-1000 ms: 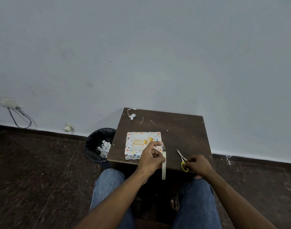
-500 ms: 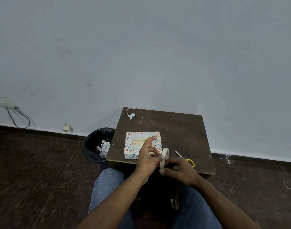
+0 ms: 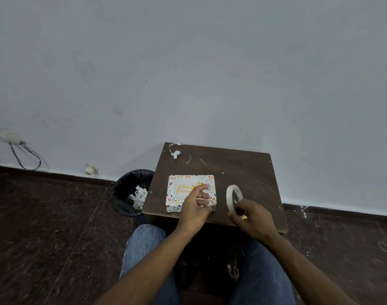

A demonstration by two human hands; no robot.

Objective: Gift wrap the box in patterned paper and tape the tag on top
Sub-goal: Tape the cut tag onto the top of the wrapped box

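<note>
One box (image 3: 183, 190), wrapped in patterned paper, lies flat on the table (image 3: 243, 172), on its left-near part close to the near edge. Long axis runs left-right across the table; top face up. One tag (image 3: 186, 188) on top, "Happy Birthday" in gold, text reads upright from the person's side.

One tape roll (image 3: 233, 198), standing on edge to the right of the box, apart from it, hole facing roughly left-right. Right hand (image 3: 253, 219) has curled fingers on the roll's lower near side. A bit of yellow and metal shows at that hand, likely the scissors (image 3: 243, 216); mostly hidden, can't tell whether they are held or lying under the hand.

Left hand (image 3: 197, 205) over the box's near right corner, index finger stretched out with its tip on the tag, other fingers curled in. Whether they pinch a tape piece, can't tell.

Tape and paper scraps at the table's far left, about three. One bin (image 3: 126, 194) on the floor left of the table, black liner, paper scraps inside. Two knees in jeans below.
</note>
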